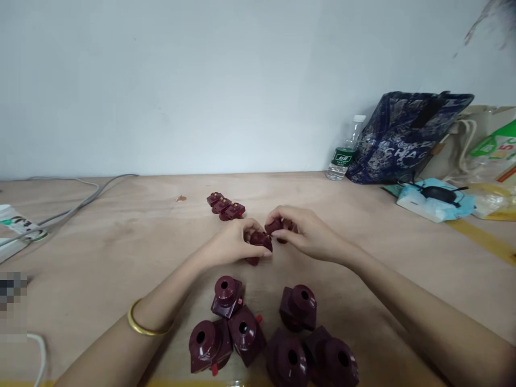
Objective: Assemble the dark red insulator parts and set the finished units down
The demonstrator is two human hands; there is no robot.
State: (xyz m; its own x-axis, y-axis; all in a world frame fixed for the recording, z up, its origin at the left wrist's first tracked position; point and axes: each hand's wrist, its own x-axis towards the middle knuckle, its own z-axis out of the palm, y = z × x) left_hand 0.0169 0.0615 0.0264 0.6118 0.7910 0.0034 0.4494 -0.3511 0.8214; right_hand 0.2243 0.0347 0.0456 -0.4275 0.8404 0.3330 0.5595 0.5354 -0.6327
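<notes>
Near the middle of the table my left hand (226,246) is closed around a glossy maroon plastic part (260,242). Close against it, my right hand (308,232) grips a second maroon plastic part (274,226) between thumb and fingers. Whether the two parts touch cannot be made out. Just beyond my left hand lies a short row of maroon parts (221,205) with brass-coloured bits on top. Nearer to me, between my forearms, stand several larger maroon housings (226,293) with domed tops, a hole in each; some show a red tab.
A water bottle (342,156) and a dark blue patterned bag (403,140) stand by the wall at the back right. A light blue packet (435,207) lies in front of them. Grey cables (86,199) and a white cup (20,221) are on the left.
</notes>
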